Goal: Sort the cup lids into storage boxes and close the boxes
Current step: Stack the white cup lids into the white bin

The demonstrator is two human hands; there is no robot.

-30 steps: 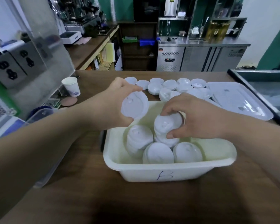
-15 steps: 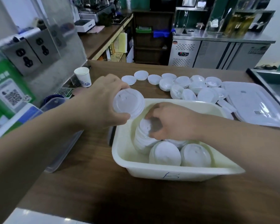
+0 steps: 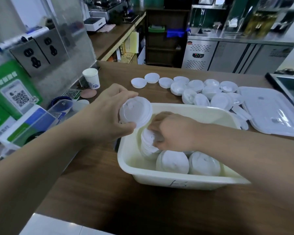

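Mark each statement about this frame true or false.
1. The left hand holds a lid over the box rim. True.
2. The right hand is outside the box. False: it grips a stack of lids inside the box.
3. Loose lids lie on the counter behind the box. True.
4. The box is closed. False: the box is open, and its cover lies on the counter to its right.
5. The cup lies on its side. False: the cup stands upright.
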